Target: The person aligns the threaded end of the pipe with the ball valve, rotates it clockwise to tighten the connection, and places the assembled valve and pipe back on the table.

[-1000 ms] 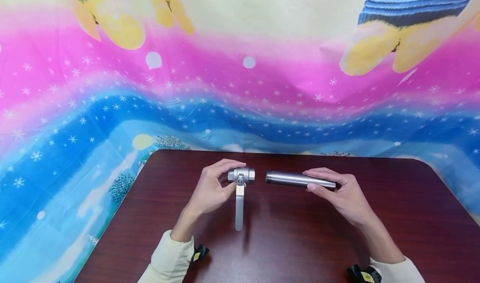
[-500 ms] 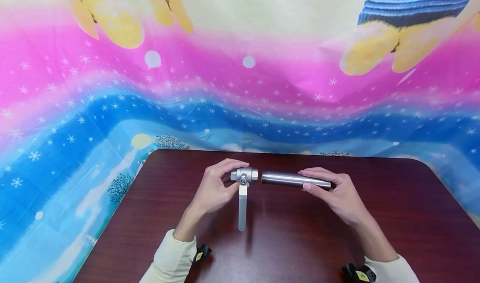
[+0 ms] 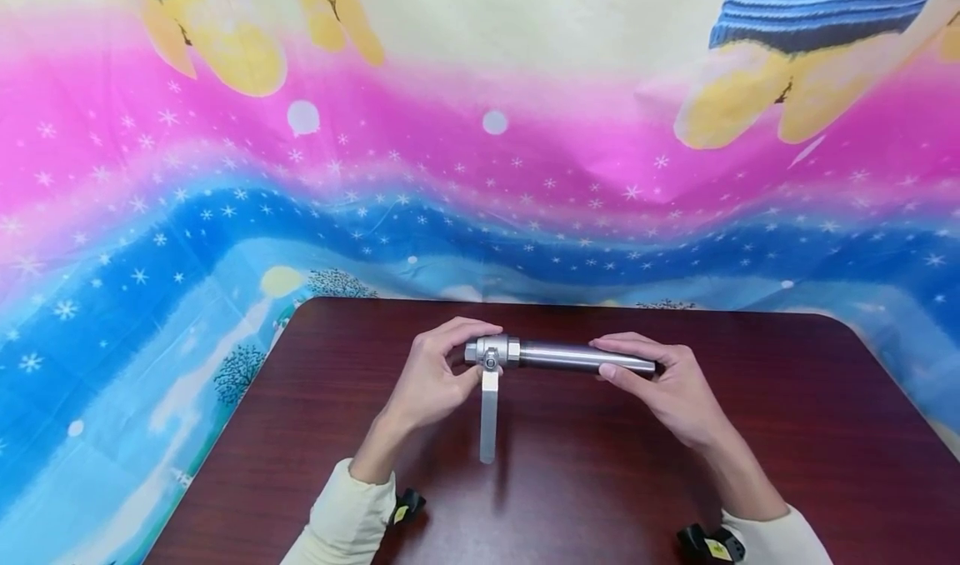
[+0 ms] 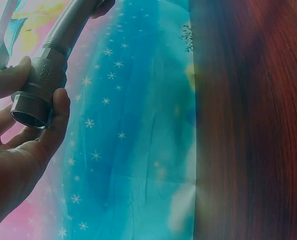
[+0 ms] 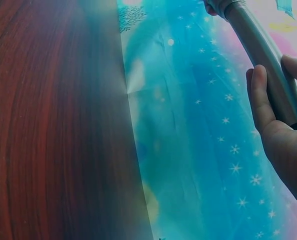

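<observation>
In the head view my left hand [image 3: 432, 375] grips a metal ball valve [image 3: 492, 350] between thumb and fingers. The valve's flat lever handle [image 3: 488, 419] points down toward me. My right hand [image 3: 678, 390] holds a smooth steel pipe [image 3: 558, 356] near its right end, thumb on the near side. The pipe's left end meets the valve's right port, roughly in line with it. In the left wrist view some thread [image 4: 57, 45] shows at the joint, and the valve's other port [image 4: 31, 114] is open. Both pieces are held above the table.
A dark red-brown wooden table [image 3: 600, 482] lies under the hands. Behind it hangs a cloth [image 3: 450, 198] printed with snowflakes in pink and blue. Black wrist devices [image 3: 407, 507] sit at both cream sleeves [image 3: 347, 507].
The gap between pipe and valve has closed. My right hand has brought the pipe leftward, while my left hand with the valve has shifted slightly right.
</observation>
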A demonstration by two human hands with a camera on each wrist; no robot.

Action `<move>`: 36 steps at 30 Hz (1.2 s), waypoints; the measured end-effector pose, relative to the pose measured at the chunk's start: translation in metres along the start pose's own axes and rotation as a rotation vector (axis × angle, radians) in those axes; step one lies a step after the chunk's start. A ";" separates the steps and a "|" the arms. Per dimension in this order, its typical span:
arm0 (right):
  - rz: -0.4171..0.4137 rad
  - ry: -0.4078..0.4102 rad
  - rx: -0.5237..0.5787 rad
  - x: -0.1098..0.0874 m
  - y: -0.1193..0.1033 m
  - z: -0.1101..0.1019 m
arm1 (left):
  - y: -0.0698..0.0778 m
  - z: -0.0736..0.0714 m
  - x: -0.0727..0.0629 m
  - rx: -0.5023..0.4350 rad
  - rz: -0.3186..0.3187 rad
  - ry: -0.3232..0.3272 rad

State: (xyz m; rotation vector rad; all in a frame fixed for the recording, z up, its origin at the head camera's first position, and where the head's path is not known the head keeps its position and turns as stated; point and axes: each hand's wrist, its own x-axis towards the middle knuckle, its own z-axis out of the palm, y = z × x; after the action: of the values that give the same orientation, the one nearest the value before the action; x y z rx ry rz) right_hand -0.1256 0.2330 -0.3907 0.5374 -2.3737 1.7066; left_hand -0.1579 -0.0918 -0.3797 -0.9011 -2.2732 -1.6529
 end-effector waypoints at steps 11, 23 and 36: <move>0.076 -0.050 0.063 0.000 0.001 0.004 | 0.001 -0.002 -0.003 0.085 -0.066 -0.036; 0.144 -0.058 0.024 0.001 -0.002 0.006 | 0.000 -0.005 -0.005 0.104 -0.017 -0.041; 0.043 -0.091 0.002 0.002 -0.003 0.010 | 0.000 -0.007 -0.003 0.154 0.012 -0.011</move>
State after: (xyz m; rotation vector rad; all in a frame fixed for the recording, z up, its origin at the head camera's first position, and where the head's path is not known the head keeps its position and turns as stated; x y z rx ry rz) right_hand -0.1254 0.2225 -0.3905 0.5799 -2.4639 1.7378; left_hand -0.1571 -0.0995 -0.3782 -0.8882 -2.3591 -1.4473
